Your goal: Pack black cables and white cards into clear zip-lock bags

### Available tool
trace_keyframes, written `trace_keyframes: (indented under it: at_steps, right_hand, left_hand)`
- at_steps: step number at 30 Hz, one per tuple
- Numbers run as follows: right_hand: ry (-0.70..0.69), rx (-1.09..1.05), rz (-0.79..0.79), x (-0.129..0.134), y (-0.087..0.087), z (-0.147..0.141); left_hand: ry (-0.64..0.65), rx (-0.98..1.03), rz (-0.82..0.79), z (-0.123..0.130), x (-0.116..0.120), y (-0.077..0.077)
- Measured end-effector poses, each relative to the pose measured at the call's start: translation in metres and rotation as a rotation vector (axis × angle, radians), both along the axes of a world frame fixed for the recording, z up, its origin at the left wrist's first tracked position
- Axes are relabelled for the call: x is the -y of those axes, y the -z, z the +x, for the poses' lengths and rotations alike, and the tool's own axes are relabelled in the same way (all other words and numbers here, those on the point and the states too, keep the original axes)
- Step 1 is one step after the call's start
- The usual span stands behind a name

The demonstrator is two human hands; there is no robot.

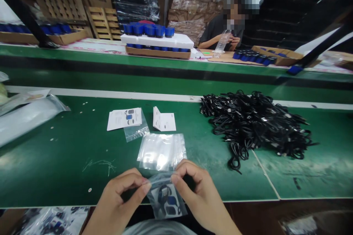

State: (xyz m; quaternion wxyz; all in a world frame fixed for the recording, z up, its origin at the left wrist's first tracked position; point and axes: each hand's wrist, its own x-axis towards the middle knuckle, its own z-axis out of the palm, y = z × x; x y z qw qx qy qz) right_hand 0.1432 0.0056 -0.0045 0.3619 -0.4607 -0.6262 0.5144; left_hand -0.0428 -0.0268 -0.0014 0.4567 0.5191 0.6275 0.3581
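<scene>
Between my two hands hangs a small clear zip bag (168,203), held by its top edge at the front rim of the table. A printed leaflet with pictures and what looks like a coiled black cable show through the plastic. My left hand (121,194) pinches the bag's upper left corner. Thumb and forefinger of my right hand (195,187) pinch its upper right side. Just beyond my fingers lies a stack of flat clear bags (162,150). Behind it are a stack of printed leaflets (124,118) partly over another bag, and a folded white leaflet (167,122).
A big heap of coiled black cables (253,121) covers the right of the green table (82,147). A plastic wrap bundle (30,117) lies at left. Across the belt, a person (220,36) sits near blue-topped items (150,30) on a white tray. Filled bags (55,222) sit below left.
</scene>
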Motion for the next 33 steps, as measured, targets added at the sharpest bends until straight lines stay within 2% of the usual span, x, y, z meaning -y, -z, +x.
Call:
trace_keyframes:
  at_steps: [4,10,14,17,21,27,31,33]
  right_hand:
    - [-0.039,-0.01,0.0,0.0,0.003,-0.002]
    - [0.008,-0.085,0.003,0.0,0.008,-0.004]
    - [-0.027,-0.085,-0.033,0.003,0.012,-0.009]
    - [0.06,-0.157,-0.061,0.007,0.016,-0.018]
    - [0.236,-0.22,-0.021,0.014,0.021,-0.032]
    - [0.298,-0.221,0.02,0.025,0.026,-0.045]
    - [0.225,-0.18,0.061,0.018,0.025,-0.039]
    - [0.167,-0.217,0.05,0.011,0.021,-0.033]
  left_hand:
    - [-0.013,0.018,0.052,0.0,-0.001,0.005]
    - [0.009,-0.008,0.083,0.006,-0.004,0.009]
    - [-0.16,0.09,0.119,0.017,-0.002,0.008]
    - [-0.253,0.164,0.074,0.029,0.0,0.008]
    - [-0.202,0.199,0.086,0.044,0.003,0.012]
    - [-0.24,0.156,0.175,0.053,0.008,0.023]
    - [-0.238,0.191,0.145,0.046,0.006,0.024]
    - [-0.155,0.207,0.128,0.038,0.004,0.022]
